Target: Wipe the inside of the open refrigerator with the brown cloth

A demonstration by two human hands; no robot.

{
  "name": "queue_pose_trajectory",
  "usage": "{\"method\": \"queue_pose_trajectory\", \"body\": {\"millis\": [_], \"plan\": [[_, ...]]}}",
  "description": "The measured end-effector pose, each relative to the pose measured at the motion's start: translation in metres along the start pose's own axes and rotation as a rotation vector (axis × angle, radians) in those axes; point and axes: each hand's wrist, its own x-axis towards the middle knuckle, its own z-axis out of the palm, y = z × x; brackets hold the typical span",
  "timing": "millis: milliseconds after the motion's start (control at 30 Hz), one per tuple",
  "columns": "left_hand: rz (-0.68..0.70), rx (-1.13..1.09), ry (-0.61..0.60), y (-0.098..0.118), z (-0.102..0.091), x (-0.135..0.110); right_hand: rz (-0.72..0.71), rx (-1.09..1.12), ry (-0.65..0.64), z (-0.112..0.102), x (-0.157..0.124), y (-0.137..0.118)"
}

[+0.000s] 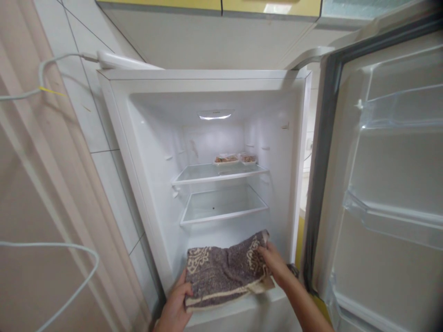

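Note:
A folded grey-brown towel (224, 274) with cream scroll patterns and a cream border is stretched between my two hands, at the lower front of the open fridge (207, 74). My left hand (176, 302) grips its left edge, thumb on top and the other fingers hidden underneath. At the upper right part of the towel, my right hand (272, 263) is closed on the cloth. Behind the towel, the fridge's lower floor is mostly hidden.
Two glass shelves, an upper one (200, 173) and a lower one (224, 207), cross the fridge. Packaged food trays (226, 159) sit on the upper shelf. The fridge door (394, 175) with clear racks stands open at right. A white cable (69, 246) hangs at left.

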Motion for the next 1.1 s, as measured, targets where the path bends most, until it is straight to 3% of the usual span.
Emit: {"method": "queue_pose_trajectory", "body": {"millis": [100, 200, 233, 333, 433, 567, 633, 667, 767, 833, 900, 1000, 1033, 1100], "plan": [[0.031, -0.040, 0.010, -0.015, 0.033, 0.006, -0.268, -0.254, 0.005, 0.035, -0.010, -0.005], [0.044, -0.126, 0.001, -0.035, 0.068, 0.008, -0.434, -0.406, -0.201, 0.077, -0.033, 0.016], [0.030, -0.162, 0.004, -0.041, 0.078, 0.008, -0.444, -0.433, -0.216, 0.088, -0.040, 0.026], [0.012, -0.247, -0.036, -0.054, 0.097, 0.001, -0.451, -0.426, -0.183, 0.103, -0.052, 0.046], [0.048, -0.242, -0.113, -0.058, 0.108, -0.006, -0.424, -0.286, -0.162, 0.100, -0.047, 0.043], [0.064, -0.130, -0.221, -0.056, 0.114, -0.003, -0.130, 0.040, -0.027, 0.084, -0.027, 0.016], [0.053, -0.037, -0.244, -0.051, 0.107, 0.005, -0.005, 0.133, 0.073, 0.073, -0.019, 0.000], [0.076, 0.020, -0.226, -0.048, 0.099, 0.010, -0.009, 0.131, 0.121, 0.067, -0.016, -0.007], [0.268, 0.241, -0.024, -0.038, 0.061, 0.028, -0.264, -0.046, 0.209, 0.052, -0.010, -0.020], [0.419, 0.452, 0.154, -0.031, 0.030, 0.037, -0.493, -0.289, 0.137, 0.047, -0.008, -0.017], [0.549, 0.633, 0.283, -0.026, 0.002, 0.043, -0.634, -0.624, -0.050, 0.047, -0.006, -0.004], [0.678, 0.866, 0.284, -0.027, -0.024, 0.044, -0.562, -1.080, -0.358, 0.053, -0.004, 0.022], [0.701, 0.927, 0.255, -0.029, -0.029, 0.044, -0.516, -1.158, -0.385, 0.055, -0.002, 0.029], [0.726, 1.032, 0.196, -0.035, -0.037, 0.044, -0.479, -1.216, -0.277, 0.059, 0.005, 0.041]]}}
